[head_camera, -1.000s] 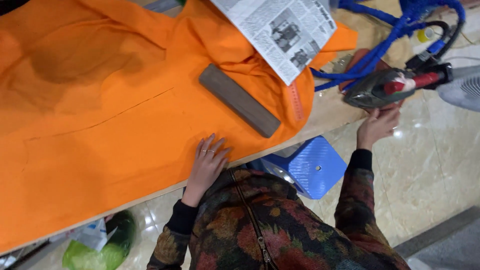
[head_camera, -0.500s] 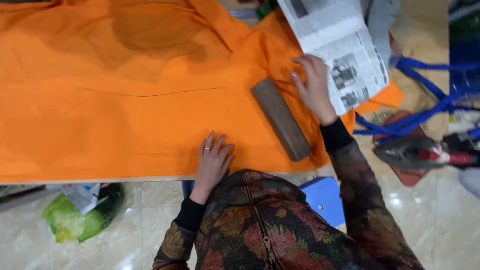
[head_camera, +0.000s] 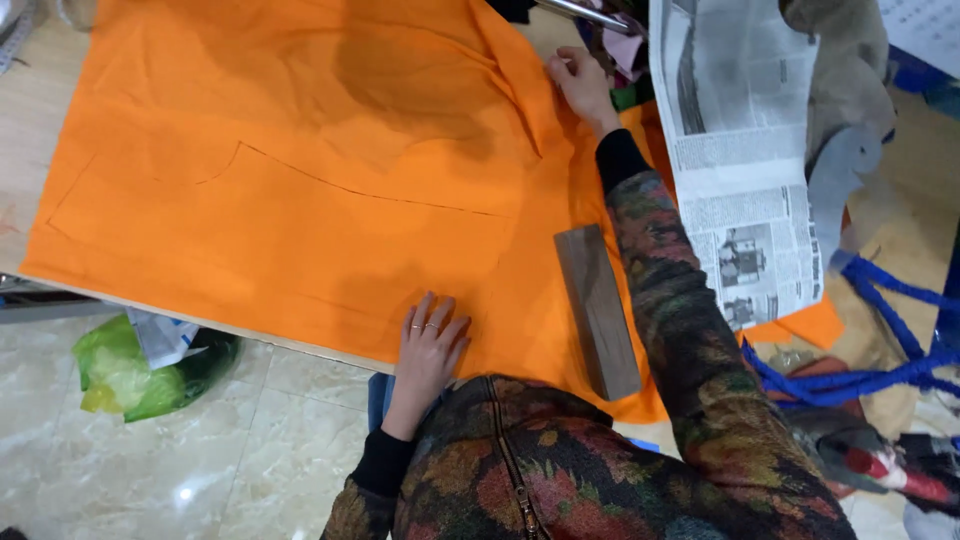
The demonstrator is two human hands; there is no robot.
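Cloth fills most of the view: a large sheet of bright orange fabric [head_camera: 300, 200] spread over the pale wooden surface [head_camera: 25, 110], with a dark line drawn across it in a stepped outline. The left hand [head_camera: 432, 340] lies flat on the near edge of the cloth, fingers slightly spread and holding nothing, and seems to pin the fabric so it does not slide. The right hand [head_camera: 578, 85] reaches to the far side and pinches a raised fold of the same cloth between closed fingers, apparently to pull it smooth. A long dark wooden block [head_camera: 597, 310] rests on the fabric just beside the right forearm, probably as a weight. A folded newspaper [head_camera: 735, 160], grey print with small photographs, lies on the right end of the surface, partly over the cloth's edge. Below the surface, on the shiny tiled floor [head_camera: 250, 450], sits a crumpled green plastic bag [head_camera: 130, 375] with white paper in it. Blue cord [head_camera: 860, 375] trails at the right.
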